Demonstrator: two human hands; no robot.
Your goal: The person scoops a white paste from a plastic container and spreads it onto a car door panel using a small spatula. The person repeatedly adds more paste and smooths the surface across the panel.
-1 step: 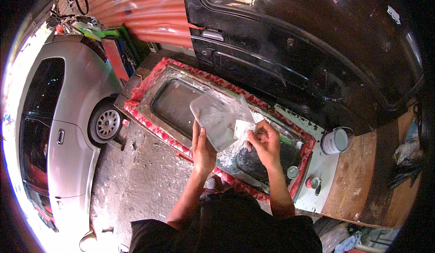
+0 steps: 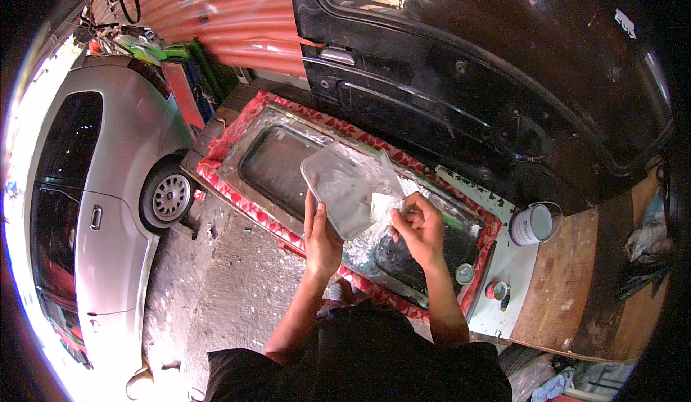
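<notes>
A clear, shallow plastic tub, clouded with white residue, is tilted between my hands. My left hand grips its near left side, thumb and fingers against the wall. My right hand is closed in a pinch on a white piece at the tub's right edge. Whether that is cloth, paper or a flat spreader I cannot tell. Beneath lies a worn panel with a dark, window-like recess and white smears, resting on red-and-white patterned cloth.
To the right, a lidded paint can stands on a board, with a small red tin nearer me. A small round lid lies on the panel's right end. A black vehicle panel rises behind; a silver car stands left.
The white piece and my right fingers have shifted very slightly left. My left hand and the tub look almost the same.
</notes>
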